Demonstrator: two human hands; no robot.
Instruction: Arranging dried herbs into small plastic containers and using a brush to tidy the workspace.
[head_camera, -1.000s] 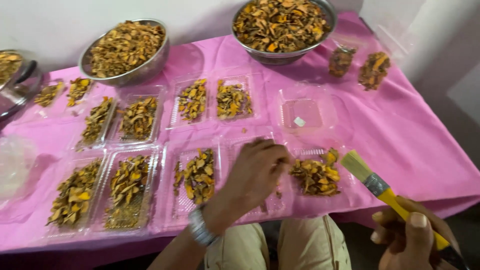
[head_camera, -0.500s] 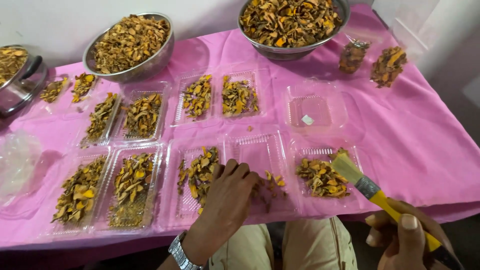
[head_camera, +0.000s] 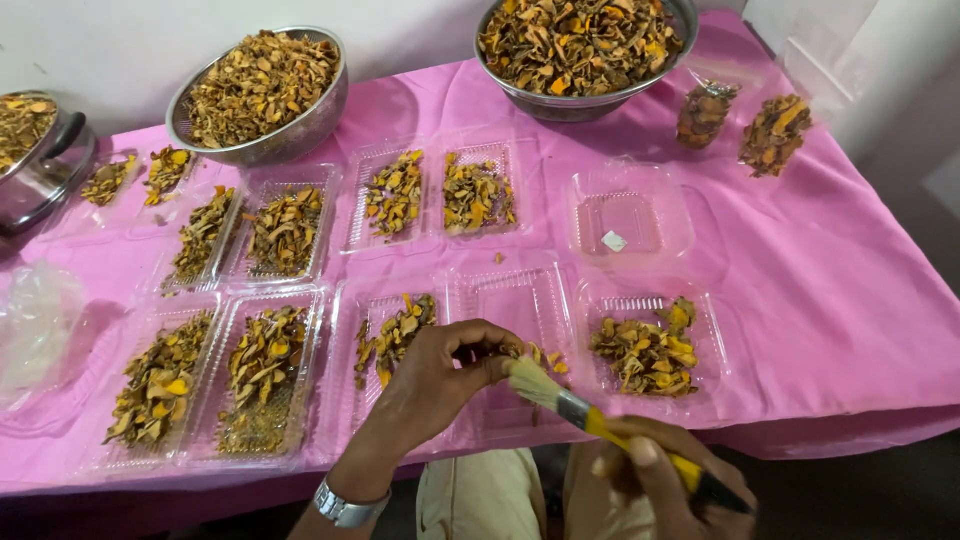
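Two hands at lower centre: left hand (head_camera: 440, 375) pinches dried yellow-brown piece (head_camera: 497, 352) over clear plastic tray (head_camera: 520, 300), lifted so bristles reach it. Right hand (head_camera: 650, 480), fingers wrapped round yellow-handled brush (head_camera: 590, 420), angles tip against piece. Filled trays across pink tablecloth (head_camera: 820, 300).

1. Pink tablecloth (head_camera: 840, 300): soft matt cloth, lightly creased.
2. Two steel bowls (head_camera: 300, 125) at the back: polished metal, shiny rims.
3. Clear plastic trays (head_camera: 520, 300): thin, glossy, ribbed bottoms catching the light.
4. Dried yellow-brown pieces (head_camera: 645, 350) in them: rough, curled, dull.
5. Brush (head_camera: 600, 420) in the right hand (head_camera: 650, 490): pale soft bristles, bright metal ferrule, smooth glossy yellow handle.
6. Left hand (head_camera: 440, 375): metal watch band (head_camera: 345, 505), silvery sheen.
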